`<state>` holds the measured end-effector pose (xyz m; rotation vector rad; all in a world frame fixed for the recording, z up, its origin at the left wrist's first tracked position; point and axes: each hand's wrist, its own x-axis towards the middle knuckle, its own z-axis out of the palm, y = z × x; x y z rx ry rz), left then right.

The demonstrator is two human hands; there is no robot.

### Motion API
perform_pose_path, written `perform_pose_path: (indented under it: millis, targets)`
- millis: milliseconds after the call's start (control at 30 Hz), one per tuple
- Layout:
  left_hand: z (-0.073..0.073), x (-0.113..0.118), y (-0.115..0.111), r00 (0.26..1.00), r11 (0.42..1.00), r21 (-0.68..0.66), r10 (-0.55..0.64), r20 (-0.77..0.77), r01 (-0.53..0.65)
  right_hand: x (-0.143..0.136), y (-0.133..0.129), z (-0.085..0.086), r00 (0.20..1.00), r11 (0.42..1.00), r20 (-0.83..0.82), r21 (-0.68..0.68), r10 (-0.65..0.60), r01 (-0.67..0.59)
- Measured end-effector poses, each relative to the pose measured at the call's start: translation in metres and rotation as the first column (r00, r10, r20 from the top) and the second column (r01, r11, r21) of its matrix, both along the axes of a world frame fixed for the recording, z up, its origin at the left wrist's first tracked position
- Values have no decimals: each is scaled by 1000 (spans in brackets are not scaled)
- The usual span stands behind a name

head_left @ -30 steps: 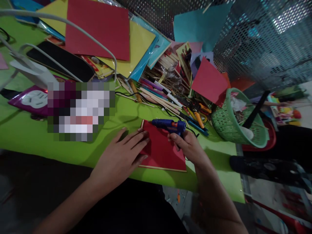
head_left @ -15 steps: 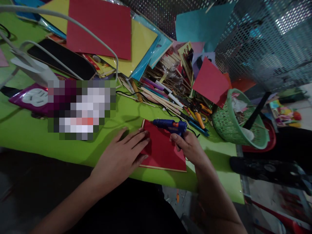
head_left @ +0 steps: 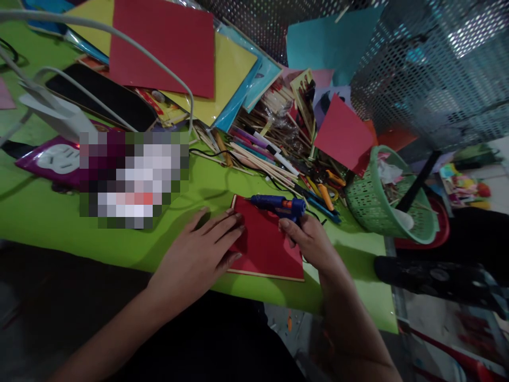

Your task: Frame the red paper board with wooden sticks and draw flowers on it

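A blue hot glue gun (head_left: pixel 274 203) is gripped in my right hand (head_left: pixel 306 233), its nozzle pointing left at the upper left corner of a red sheet (head_left: pixel 268 249). Thin pale wooden sticks (head_left: pixel 266 275) run along the sheet's near and left edges. My left hand (head_left: pixel 207 241) lies flat with fingers stretched over the sheet's left edge, pressing on it and holding nothing. Part of that edge is hidden under the fingers. The glue gun's dark cord trails off behind the right hand.
Behind the sheet lie markers and sticks (head_left: pixel 266 162), orange-handled pliers (head_left: pixel 326 196) and coloured paper (head_left: pixel 163 48). A green basket (head_left: pixel 363 193) stands at right. At left are a purple object (head_left: pixel 47 162), white cables and a pixelated patch. The table's front edge is close to me.
The glue gun and my right hand have shifted very slightly to the right. My left hand and the red sheet stay in place.
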<state>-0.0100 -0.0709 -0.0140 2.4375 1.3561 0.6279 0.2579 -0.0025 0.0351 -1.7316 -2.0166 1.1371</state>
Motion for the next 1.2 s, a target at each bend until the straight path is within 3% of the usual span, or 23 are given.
perform_pose_path:
  millis: [367,833,1200]
  targets:
    - [0,1,0,1000,1000,-13,1,-6,-1,-12,2,0,999,999,1,15,32,-32]
    - [-1,0,0,1000,1000,-15,5,3,-5,2,-3,6,999,999,22,2,-44,44]
    - [0,1,0,1000,1000,-12,10,13,-10,5,-4,4,999,999,27,40,-23,22]
